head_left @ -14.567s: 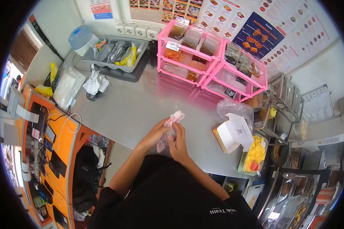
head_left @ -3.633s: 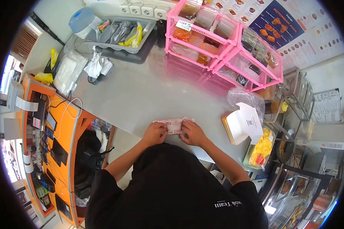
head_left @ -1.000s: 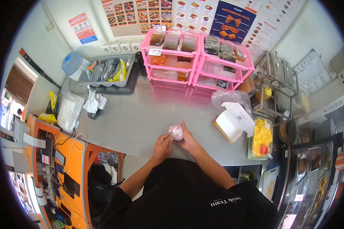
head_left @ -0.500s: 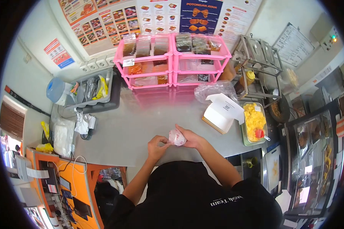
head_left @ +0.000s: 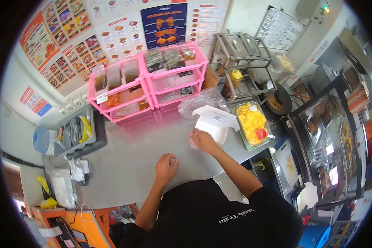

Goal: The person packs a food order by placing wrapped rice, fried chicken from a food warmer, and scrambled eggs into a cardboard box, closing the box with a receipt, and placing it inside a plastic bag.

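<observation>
My right hand [head_left: 204,141] is closed on a pink-and-white paper-wrapped bundle [head_left: 192,142], held at the near left side of an open white box [head_left: 214,127]. Most of the bundle is hidden behind the fingers. Nearer the counter's front edge, my left hand [head_left: 167,166] is raised over the grey metal counter [head_left: 124,165] with its fingers curled; a small greyish spot shows between thumb and fingers, too small to name. Right of the box stands a container of yellow pieces [head_left: 251,123] with a red scoop [head_left: 261,134] on top.
Pink tiered racks [head_left: 153,84] with packets stand at the back, beside crumpled clear plastic [head_left: 202,102]. A metal rack [head_left: 242,66] and sauce bottle [head_left: 232,82] are behind the yellow container. At the left lie a grey tray [head_left: 79,131] and white plastic bags [head_left: 63,190].
The right hand has left the left hand and moved right with the wrapped bundle to the box. The left hand stays near the front edge. The view has turned to the right.
</observation>
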`<state>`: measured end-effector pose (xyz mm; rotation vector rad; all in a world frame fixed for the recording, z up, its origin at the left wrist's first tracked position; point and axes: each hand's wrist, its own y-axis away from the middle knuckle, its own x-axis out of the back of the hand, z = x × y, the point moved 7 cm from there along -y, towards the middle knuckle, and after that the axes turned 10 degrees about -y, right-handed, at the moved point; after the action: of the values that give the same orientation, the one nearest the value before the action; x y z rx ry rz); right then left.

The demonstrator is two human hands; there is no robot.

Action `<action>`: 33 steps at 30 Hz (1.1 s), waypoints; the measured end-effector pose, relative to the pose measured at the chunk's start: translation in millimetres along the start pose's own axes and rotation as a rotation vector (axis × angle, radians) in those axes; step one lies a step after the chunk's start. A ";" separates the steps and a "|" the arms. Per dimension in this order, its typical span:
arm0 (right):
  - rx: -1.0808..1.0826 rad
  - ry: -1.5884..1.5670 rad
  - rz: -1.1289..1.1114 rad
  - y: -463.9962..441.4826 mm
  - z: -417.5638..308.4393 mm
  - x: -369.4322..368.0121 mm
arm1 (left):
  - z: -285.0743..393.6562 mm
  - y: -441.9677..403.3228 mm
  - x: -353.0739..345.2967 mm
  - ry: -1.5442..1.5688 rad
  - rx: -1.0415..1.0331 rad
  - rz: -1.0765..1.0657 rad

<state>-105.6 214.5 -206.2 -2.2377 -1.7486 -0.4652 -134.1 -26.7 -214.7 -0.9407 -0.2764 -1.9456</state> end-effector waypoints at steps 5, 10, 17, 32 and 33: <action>0.034 0.382 0.370 -28.9 88.9 62.5 | 14.7 -41.4 -36.5 0.040 -0.042 -0.126; -0.040 0.226 0.247 -32.3 148.2 50.7 | 38.4 -101.3 -88.1 -0.047 -0.164 -0.115; -0.016 0.318 0.237 40.6 129.6 12.8 | 24.4 -90.7 -146.1 -0.133 -0.187 -0.331; -0.137 0.430 0.252 117.1 66.3 -20.1 | 13.6 17.5 -136.0 -0.154 -0.034 -0.302; -0.136 0.426 0.231 119.1 62.2 -25.4 | 12.3 16.7 -137.6 -0.129 -0.050 -0.311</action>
<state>9.9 188.0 -274.6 -2.1855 -1.2633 -0.9483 -75.9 59.8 -306.9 -1.1105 -0.4742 -2.1845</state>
